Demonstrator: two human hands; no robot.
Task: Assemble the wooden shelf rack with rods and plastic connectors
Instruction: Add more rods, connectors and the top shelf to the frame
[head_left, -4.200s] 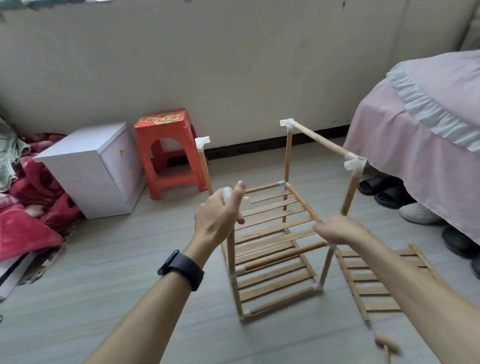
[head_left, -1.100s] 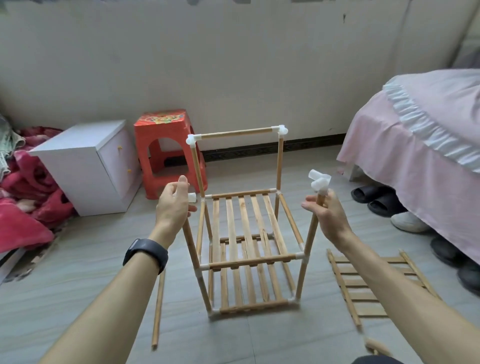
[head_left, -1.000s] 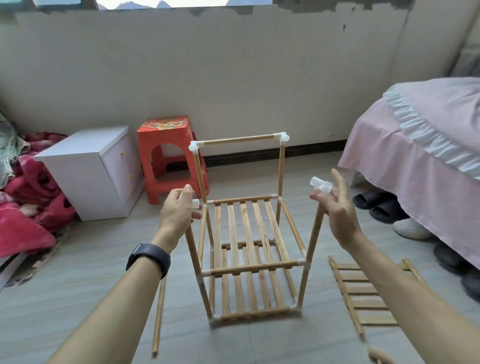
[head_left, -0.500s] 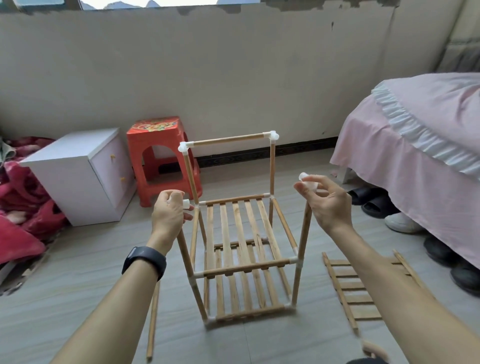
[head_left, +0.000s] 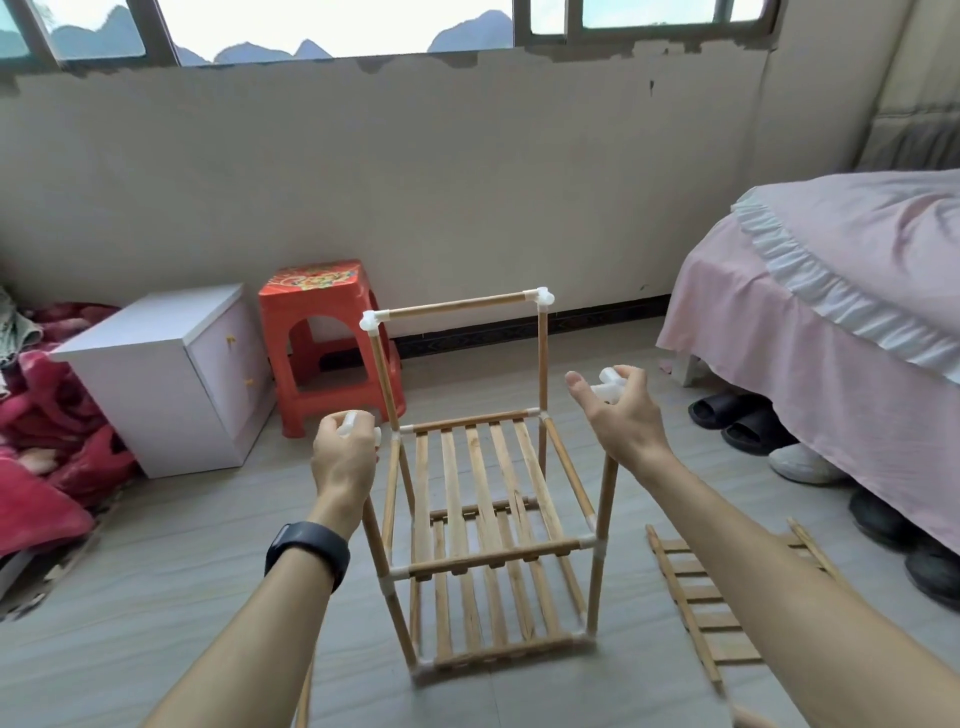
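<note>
Half-built rack (head_left: 488, 519) stands on the floor (head_left: 156, 597). The left hand (head_left: 343, 457) grips the connector (head_left: 359, 422) capping its near-left post. The right hand (head_left: 623, 421) pinches a second connector (head_left: 607, 388) above the near-right post, probably squaring both for a front rod. Spare shelf panel (head_left: 711, 613) lies right of the rack.

Home bedroom: pink-covered bed (head_left: 857, 291), shoes (head_left: 748, 431) beneath it, white cabinet (head_left: 156, 374), red plastic stool (head_left: 322, 312)

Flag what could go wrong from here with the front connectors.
1. The right hand has a loose fingertip grip on the right connector; it could slip, and its seat on the post is hidden.
2. The front posts lack a top rod like the back rod, so a push from the left hand on the left connector might splay them.
3. The loose floor panel could get stepped on.
</note>
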